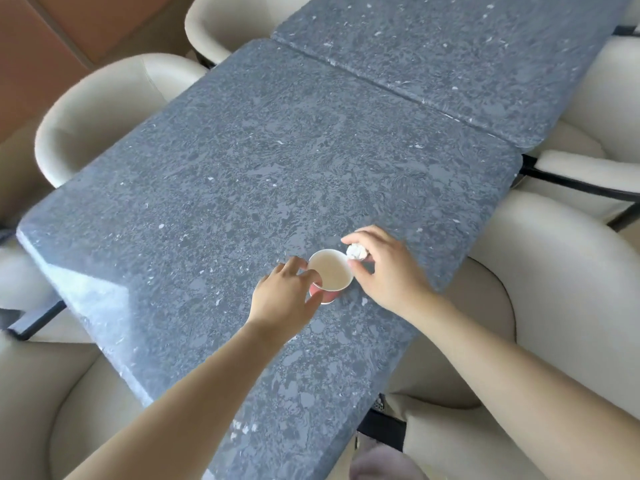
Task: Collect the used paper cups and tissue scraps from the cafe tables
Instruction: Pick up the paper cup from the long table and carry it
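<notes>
A cream armchair (104, 109) stands tucked against the left edge of the grey speckled tabletop (259, 168). Toward the tabletop's right edge, the left hand (284, 292) curls its fingers round the side of a red paper cup (332, 275), its grip grasping the cup wall. The cup is mouth up with its pale inside showing, and whether its base rests on the tabletop cannot be told. Just beside the cup's right rim, a crumpled white tissue ball (356, 252) is pinched in the grip of the right hand (391, 275), between thumb and fingertips. Further right, a second cream armchair (571, 271) stands beside the tabletop.
</notes>
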The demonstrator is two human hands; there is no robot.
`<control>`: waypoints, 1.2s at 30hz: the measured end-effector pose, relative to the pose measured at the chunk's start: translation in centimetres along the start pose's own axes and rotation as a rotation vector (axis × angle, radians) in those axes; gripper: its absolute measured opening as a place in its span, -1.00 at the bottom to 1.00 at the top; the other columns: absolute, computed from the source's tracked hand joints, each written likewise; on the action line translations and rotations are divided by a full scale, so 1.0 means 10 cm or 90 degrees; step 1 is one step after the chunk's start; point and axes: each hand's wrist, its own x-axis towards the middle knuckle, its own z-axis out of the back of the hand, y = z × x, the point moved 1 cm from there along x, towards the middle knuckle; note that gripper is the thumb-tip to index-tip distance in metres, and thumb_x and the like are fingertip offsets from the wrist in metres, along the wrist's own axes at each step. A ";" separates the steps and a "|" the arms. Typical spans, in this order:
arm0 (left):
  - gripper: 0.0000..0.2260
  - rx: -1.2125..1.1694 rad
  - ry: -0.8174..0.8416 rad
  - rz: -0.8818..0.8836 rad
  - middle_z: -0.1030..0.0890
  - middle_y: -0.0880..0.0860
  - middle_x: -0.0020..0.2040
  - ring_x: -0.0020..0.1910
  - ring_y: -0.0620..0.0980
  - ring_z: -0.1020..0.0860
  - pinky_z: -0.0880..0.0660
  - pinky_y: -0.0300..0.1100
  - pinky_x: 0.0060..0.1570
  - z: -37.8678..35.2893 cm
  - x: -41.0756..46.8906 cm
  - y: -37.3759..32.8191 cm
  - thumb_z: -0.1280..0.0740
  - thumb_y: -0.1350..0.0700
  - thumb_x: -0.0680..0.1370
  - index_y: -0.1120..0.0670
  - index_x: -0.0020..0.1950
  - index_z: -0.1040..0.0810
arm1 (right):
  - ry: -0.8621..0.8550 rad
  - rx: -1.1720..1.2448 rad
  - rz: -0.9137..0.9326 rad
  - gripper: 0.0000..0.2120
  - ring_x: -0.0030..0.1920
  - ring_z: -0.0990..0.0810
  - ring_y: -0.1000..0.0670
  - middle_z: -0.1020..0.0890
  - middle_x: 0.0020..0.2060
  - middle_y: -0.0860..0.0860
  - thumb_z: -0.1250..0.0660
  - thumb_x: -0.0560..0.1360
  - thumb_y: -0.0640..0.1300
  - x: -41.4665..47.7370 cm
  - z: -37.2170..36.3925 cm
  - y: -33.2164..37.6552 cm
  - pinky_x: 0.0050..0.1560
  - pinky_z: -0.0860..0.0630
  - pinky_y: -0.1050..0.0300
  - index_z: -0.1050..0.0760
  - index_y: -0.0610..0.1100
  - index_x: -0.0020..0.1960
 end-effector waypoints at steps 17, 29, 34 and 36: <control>-0.79 -0.009 -0.001 0.000 -0.45 -0.05 0.22 0.11 -0.01 -0.47 -0.42 -0.17 -0.19 0.12 -0.89 0.82 -0.26 -0.08 0.49 -0.08 0.08 -0.54 | 0.004 -0.069 -0.113 -0.71 0.11 -0.51 -0.03 -0.51 0.15 -0.01 -0.34 0.47 -0.17 -0.68 -0.56 0.56 0.11 -0.49 0.03 -0.48 -0.12 0.18; -0.85 -0.037 -0.037 0.062 -0.45 -0.06 0.15 0.05 -0.02 -0.48 -0.34 -0.22 -0.38 -0.22 -0.76 0.72 -0.29 -0.11 0.49 -0.11 -0.01 -0.54 | 0.135 -0.216 -0.155 -0.79 0.01 -0.50 -0.05 -0.49 0.11 0.02 -0.31 0.49 -0.07 -0.32 -0.91 -0.27 -0.19 -0.36 0.15 -0.51 -0.10 0.11; -0.87 -0.033 -0.039 0.081 -0.47 -0.06 0.15 0.04 0.00 -0.51 -0.32 -0.25 -0.40 -0.27 -0.76 0.73 -0.30 -0.11 0.48 -0.09 -0.06 -0.53 | 0.147 -0.227 -0.154 -0.81 0.09 -0.45 -0.04 -0.46 0.08 0.00 -0.31 0.49 -0.08 -0.24 -1.05 -0.37 -0.25 -0.35 0.15 -0.52 -0.10 0.07; -0.87 -0.042 -0.039 0.093 -0.47 -0.06 0.17 0.05 0.01 -0.52 -0.34 -0.24 -0.37 -0.27 -0.76 0.74 -0.31 -0.11 0.48 -0.09 -0.06 -0.53 | 0.143 -0.229 -0.143 -0.84 0.10 -0.43 -0.04 -0.46 0.06 -0.01 -0.31 0.49 -0.09 -0.21 -1.07 -0.37 -0.23 -0.39 0.15 -0.53 -0.11 0.04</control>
